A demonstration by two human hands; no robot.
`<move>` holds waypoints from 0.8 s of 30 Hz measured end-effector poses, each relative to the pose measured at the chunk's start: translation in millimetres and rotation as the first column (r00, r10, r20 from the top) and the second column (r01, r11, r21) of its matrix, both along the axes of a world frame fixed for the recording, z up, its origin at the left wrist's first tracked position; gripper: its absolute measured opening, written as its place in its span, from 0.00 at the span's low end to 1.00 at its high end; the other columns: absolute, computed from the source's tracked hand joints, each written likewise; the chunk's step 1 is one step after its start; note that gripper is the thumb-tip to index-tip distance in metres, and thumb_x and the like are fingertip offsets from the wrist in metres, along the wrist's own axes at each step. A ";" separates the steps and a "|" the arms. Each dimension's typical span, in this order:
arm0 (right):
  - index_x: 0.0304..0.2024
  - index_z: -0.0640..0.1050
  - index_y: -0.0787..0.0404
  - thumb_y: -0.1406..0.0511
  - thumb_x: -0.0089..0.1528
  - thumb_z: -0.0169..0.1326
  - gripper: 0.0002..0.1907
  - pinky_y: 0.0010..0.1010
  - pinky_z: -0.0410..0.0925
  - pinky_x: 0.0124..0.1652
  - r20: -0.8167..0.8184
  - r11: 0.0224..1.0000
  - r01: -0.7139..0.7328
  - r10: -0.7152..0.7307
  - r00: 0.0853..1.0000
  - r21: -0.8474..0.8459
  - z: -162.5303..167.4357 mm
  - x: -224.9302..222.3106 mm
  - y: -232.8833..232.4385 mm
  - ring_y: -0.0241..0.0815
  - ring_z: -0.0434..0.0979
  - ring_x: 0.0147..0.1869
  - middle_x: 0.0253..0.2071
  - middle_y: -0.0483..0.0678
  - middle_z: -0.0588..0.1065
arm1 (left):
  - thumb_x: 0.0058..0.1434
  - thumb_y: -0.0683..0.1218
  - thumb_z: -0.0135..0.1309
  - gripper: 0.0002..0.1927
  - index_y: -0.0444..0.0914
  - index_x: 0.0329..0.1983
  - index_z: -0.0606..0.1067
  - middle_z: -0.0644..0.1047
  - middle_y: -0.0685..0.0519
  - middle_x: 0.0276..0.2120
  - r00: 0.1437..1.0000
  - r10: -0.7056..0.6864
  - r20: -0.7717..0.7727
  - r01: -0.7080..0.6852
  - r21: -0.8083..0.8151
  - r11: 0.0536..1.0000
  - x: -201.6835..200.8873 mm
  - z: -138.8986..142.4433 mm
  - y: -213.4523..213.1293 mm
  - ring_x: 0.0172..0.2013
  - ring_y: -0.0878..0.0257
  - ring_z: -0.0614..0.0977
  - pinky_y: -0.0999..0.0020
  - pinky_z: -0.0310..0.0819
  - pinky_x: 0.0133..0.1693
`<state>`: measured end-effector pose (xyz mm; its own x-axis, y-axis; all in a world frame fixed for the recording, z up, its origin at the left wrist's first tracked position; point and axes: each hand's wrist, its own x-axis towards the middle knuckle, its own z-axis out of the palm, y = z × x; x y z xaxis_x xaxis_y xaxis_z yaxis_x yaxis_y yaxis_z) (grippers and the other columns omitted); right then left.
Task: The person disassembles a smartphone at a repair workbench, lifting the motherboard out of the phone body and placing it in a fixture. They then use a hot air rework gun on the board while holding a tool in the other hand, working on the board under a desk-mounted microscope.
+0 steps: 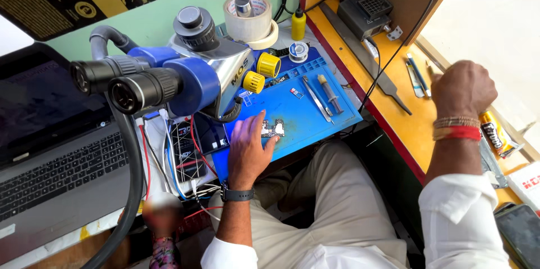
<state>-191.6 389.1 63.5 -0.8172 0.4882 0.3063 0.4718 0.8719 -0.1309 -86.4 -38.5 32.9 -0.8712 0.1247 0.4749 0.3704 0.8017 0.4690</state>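
My left hand (246,148) rests on the blue work mat (306,120) under the microscope. Its thumb and fingers pinch the left side of a small circuit board (274,128) that lies flat on the mat. A dark watch sits on that wrist. My right hand (464,86) is stretched out to the right over the orange shelf (405,125), back of the hand up and fingers curled under. What is inside the fingers is hidden. It is next to a few thin tools (419,75) lying on the shelf.
A blue stereo microscope (169,78) overhangs the mat's left end, above an opened phone (185,154) with wires. Laptop (50,156) at left. Tweezers (316,99), tape roll (247,19), yellow bottle (298,24), solder spool (298,51), soldering station (365,5), glue tube (495,134), dark phone (520,232).
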 end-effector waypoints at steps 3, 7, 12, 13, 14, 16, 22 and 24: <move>0.41 0.85 0.59 0.59 0.64 0.67 0.11 0.46 0.72 0.41 -0.293 0.944 -0.330 0.322 0.900 0.023 16.8 13.1 -49.5 0.57 0.81 0.42 0.42 0.55 0.80 | 0.52 0.47 0.68 0.36 0.33 0.63 0.69 0.76 0.42 0.49 1.000 0.005 0.025 -0.005 0.015 1.000 -3.1 -1.3 1.9 0.47 0.45 0.75 0.52 0.70 0.50; 0.41 0.83 0.64 0.66 0.61 0.61 0.08 0.44 0.71 0.45 -0.395 0.566 -0.798 0.697 0.598 -0.207 33.1 -12.0 -149.9 0.58 0.80 0.44 0.39 0.57 0.80 | 0.52 0.47 0.68 0.36 0.33 0.63 0.69 0.76 0.42 0.49 0.999 0.020 0.047 -0.021 0.036 0.999 -3.7 -1.1 1.6 0.48 0.45 0.76 0.52 0.70 0.50; 0.51 0.80 0.62 0.70 0.63 0.55 0.13 0.42 0.72 0.51 -0.476 0.325 -0.835 0.704 0.527 -0.444 48.7 -81.6 -251.2 0.56 0.82 0.51 0.44 0.59 0.80 | 0.52 0.46 0.68 0.36 0.33 0.63 0.69 0.76 0.42 0.48 0.999 0.008 0.032 -0.009 0.046 0.999 -3.0 4.7 -4.8 0.49 0.43 0.75 0.51 0.69 0.52; 0.52 0.79 0.62 0.70 0.63 0.54 0.14 0.42 0.72 0.51 -0.493 0.294 -0.847 0.710 0.504 -0.443 49.7 -94.4 -264.9 0.56 0.82 0.52 0.45 0.59 0.80 | 0.51 0.46 0.68 0.36 0.33 0.63 0.69 0.76 0.42 0.48 1.000 0.006 0.025 -0.007 0.045 0.999 -4.7 5.6 -6.7 0.49 0.43 0.75 0.51 0.69 0.52; 0.52 0.79 0.62 0.71 0.64 0.54 0.14 0.41 0.72 0.52 -0.508 0.263 -0.858 0.715 0.480 -0.442 50.1 -106.4 -277.2 0.56 0.82 0.54 0.47 0.59 0.80 | 0.51 0.46 0.68 0.36 0.33 0.63 0.69 0.76 0.42 0.48 1.000 0.005 0.020 -0.006 0.045 0.999 -6.1 5.9 -8.7 0.49 0.43 0.75 0.50 0.68 0.52; 0.53 0.78 0.63 0.70 0.62 0.58 0.16 0.42 0.71 0.54 -0.483 0.245 -0.906 0.782 0.395 -0.344 51.9 -128.9 -293.5 0.60 0.79 0.57 0.50 0.61 0.79 | 0.51 0.46 0.67 0.37 0.33 0.63 0.68 0.76 0.42 0.49 1.000 -0.003 0.027 0.002 0.057 0.998 -11.5 5.7 -13.0 0.49 0.43 0.75 0.50 0.68 0.53; 0.58 0.75 0.64 0.63 0.57 0.68 0.29 0.39 0.70 0.56 -0.488 0.084 -0.933 0.834 0.258 -0.349 56.8 -172.2 -321.9 0.54 0.78 0.60 0.54 0.59 0.78 | 0.53 0.46 0.66 0.37 0.32 0.65 0.67 0.75 0.42 0.50 0.998 -0.016 0.055 0.012 0.073 0.997 -25.8 3.2 -25.3 0.48 0.44 0.76 0.50 0.68 0.51; 0.57 0.75 0.64 0.63 0.57 0.68 0.28 0.39 0.70 0.56 -0.475 0.091 -0.917 0.833 0.283 -0.387 55.6 -178.3 -331.4 0.54 0.78 0.60 0.54 0.59 0.78 | 0.54 0.46 0.65 0.36 0.33 0.65 0.67 0.76 0.42 0.51 0.995 -0.013 0.096 0.004 0.093 0.996 -27.9 3.9 -29.0 0.46 0.45 0.77 0.52 0.68 0.47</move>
